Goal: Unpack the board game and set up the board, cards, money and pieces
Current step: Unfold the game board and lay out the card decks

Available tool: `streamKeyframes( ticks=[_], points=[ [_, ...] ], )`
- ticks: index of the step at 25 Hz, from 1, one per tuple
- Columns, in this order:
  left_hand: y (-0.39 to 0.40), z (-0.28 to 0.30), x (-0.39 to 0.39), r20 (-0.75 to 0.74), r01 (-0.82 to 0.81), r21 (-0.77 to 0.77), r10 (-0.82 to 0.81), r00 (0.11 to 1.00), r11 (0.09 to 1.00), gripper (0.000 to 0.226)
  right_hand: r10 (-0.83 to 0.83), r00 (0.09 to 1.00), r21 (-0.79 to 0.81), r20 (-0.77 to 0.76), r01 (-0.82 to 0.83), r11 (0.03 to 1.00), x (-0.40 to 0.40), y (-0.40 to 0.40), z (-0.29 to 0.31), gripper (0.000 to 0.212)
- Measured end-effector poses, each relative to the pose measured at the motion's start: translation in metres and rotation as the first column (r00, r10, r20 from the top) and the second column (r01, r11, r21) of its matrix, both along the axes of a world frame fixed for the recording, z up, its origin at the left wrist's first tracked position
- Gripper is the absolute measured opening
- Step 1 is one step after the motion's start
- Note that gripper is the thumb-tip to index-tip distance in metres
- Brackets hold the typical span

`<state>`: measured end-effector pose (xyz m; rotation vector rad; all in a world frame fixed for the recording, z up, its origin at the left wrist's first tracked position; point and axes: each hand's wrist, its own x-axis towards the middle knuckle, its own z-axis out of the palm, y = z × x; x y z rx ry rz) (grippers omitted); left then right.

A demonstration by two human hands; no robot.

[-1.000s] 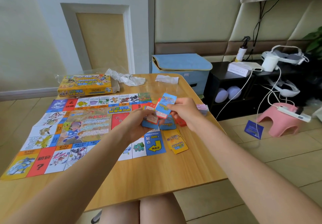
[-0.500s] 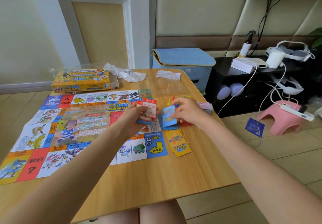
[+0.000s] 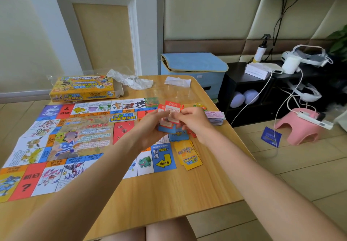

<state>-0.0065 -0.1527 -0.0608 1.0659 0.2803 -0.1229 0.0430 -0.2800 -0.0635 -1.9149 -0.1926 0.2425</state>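
A wooden table (image 3: 154, 193) fills the lower middle of the view, with a person's bare knees showing under its near edge. The paper game board (image 3: 62, 147) lies flat and unfolded across the left half of the table, its near right corner a blue start square with a yellow arrow. At the far left corner of the table sits the yellow game box (image 3: 82, 88), with crumpled white paper (image 3: 131, 80) just beside it and a clear plastic bag (image 3: 177, 81) further right.

Both forearms reach in from the bottom and meet above the right edge of the board. The left hand (image 3: 152, 128) grips a small stack of cards (image 3: 170, 117), red-bordered faces upward, its fingers curled around the stack from below. The right hand (image 3: 195, 120) pinches the top red card of that stack at its right edge, thumb and fingers closed together on it.

Under the hands a pile of blue cards (image 3: 178, 135) lies on the table, touching the board's edge. Just nearer, a small pile of yellow cards (image 3: 188, 154) sits fanned slightly, beside the start square. Right of the hands, near the table's right edge, rests a stack of pink play money (image 3: 216, 117). Small coloured pieces (image 3: 200, 106) show just beyond the right hand, too small to tell apart.
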Motion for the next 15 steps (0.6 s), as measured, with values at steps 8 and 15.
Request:
streamKeyframes(
  ticks=[8, 15],
  points=[
    [0.000, 0.001, 0.000, 0.042, -0.086, 0.127, 0.081, 0.996, 0.988, 0.015, -0.099, 0.993, 0.147, -0.058, 0.106, 0.983, -0.001, -0.012, 0.007, 0.030],
    [-0.003, 0.001, -0.006, 0.043, -0.046, 0.059, 0.044, 0.998, 0.997, 0.020, -0.128, 0.978, 0.222, -0.162, 0.163, 0.961, -0.003, -0.016, -0.003, 0.036]
  ],
)
